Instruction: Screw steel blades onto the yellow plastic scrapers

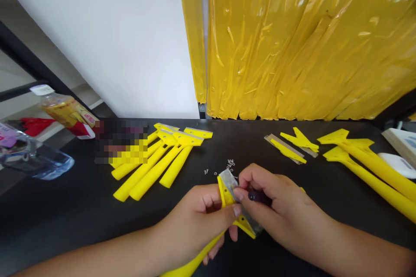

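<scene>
My left hand [204,214] is closed around the head of a yellow scraper [198,262], its handle running down toward the bottom edge. A grey metal blade [229,179] lies along the scraper head. My right hand [276,207] pinches the blade near its middle, and a dark-handled tool [260,198] is tucked in its fingers. Small screws and nuts [230,164] are scattered just beyond the scraper head. Several yellow scrapers with blades [156,160] lie fanned out at the left. Yellow clamp plates [289,151] and loose blades [269,139] lie at the right.
Yellow scraper handles [377,173] lie at the far right, near a white object [396,164] and a box [403,143]. On the left are a drink bottle [66,112] and a clear plastic bottle [39,162]. Yellow plastic strips [292,43] hang behind the black table [81,207].
</scene>
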### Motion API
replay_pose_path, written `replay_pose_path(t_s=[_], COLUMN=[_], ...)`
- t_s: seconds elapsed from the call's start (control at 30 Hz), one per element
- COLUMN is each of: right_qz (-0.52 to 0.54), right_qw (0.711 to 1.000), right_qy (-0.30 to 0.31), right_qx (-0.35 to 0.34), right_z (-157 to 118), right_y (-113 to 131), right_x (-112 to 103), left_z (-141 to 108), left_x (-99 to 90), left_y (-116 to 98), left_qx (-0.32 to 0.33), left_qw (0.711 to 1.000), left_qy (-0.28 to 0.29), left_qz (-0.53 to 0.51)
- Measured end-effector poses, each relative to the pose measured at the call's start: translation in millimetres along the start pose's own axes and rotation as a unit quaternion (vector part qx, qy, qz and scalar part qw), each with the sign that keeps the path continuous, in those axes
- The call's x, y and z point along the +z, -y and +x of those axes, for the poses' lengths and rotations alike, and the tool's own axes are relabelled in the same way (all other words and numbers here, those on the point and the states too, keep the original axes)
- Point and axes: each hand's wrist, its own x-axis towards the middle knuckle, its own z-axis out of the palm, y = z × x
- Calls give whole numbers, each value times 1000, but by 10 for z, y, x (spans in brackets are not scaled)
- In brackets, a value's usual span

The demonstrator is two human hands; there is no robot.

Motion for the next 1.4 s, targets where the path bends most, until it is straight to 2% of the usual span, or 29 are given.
replay_pose_path(t_s=[0.1, 0.2, 0.27, 0.33, 0.43, 0.5, 0.57, 0.67, 0.77, 1.13, 1.3, 1.4], right_qz=[-11, -21, -50, -125, -255, -303, -314, -315, -329, -258, -210, -116], right_qw=[1000, 1000, 998, 991, 960, 946, 941, 934, 924, 939, 954, 981], right_qy=[-1, 11, 9, -20, -57, -47, -3, 78, 127, 187, 172, 115], right_qx=[1, 6, 24, 51, 94, 107, 129, 149, 147, 128, 126, 101], right_z=[3, 44, 68, 66, 5, -45, -71, -57, -35, -90, 6, 63], right_y=[26, 59, 56, 12, -130, -244, -339, -415, -416, -262, -329, -296], right_x=[31, -35, -180, -403, -774, -952, -1037, -1032, -984, -847, -842, -812], left_z=[2, 16, 29, 42, 60, 69, 74, 75, 76, 95, 97, 103], left_x=[0, -17, -39, -66, -107, -127, -137, -137, -132, -154, -151, -153], left_y=[9, 5, 0, -1, 16, 32, 41, 35, 19, 13, 3, 18], left_qx=[-7, -11, -4, 5, 8, 7, 7, 10, 17, 4, 6, 8], left_qw=[1000, 1000, 1000, 999, 998, 998, 998, 999, 999, 998, 998, 998], left_qy=[-5, -9, -16, -29, -37, -38, -37, -31, -32, -36, -34, -32], left_qz=[-9, -14, -25, -35, -43, -44, -40, -36, -40, -46, -49, -54])
